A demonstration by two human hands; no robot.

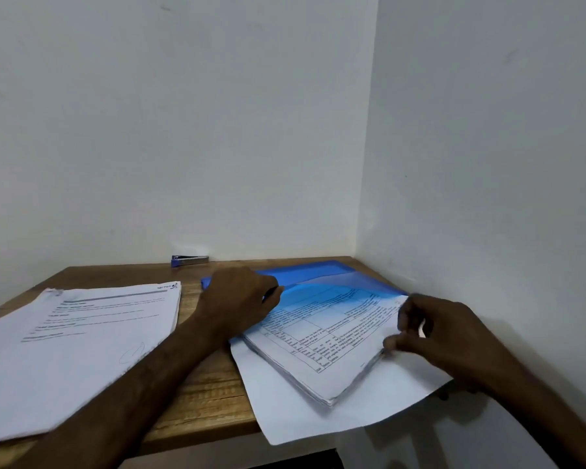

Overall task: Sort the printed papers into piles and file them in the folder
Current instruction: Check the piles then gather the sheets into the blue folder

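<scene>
- Fingers (272, 292) of the left hand (241, 301) curl round the near edge of the folder (318, 270) flap and pinch it, holding the thin flap lifted in a soft arch
- Fingers (407, 316) of the right hand (435, 338) are bent, with the thumb against the right edge of the stack of printed papers (318, 353), gripping it there
- The folder is translucent blue plastic, smooth and glossy, lying flat at the far right of the surface (214, 387) close to the corner of the walls (369, 130)
- The stack is thick, white, printed with ruled tables of small text; its far end lies under the raised flap and shows blue through it, and its near end sticks out towards the person
- A loose sheet (301, 421), plain white, lies under the stack and overhangs the front edge of the surface
- A second pile (78, 353) of printed pages lies on the left, well apart from the folder, with slightly uneven edges
- The left forearm crosses between the two lots of paper and hides the folder's left corner
- A small stapler (189, 259), blue and metal, sits at the back against the wall
- The surface is brown wood with a visible grain; the walls are matt white
</scene>
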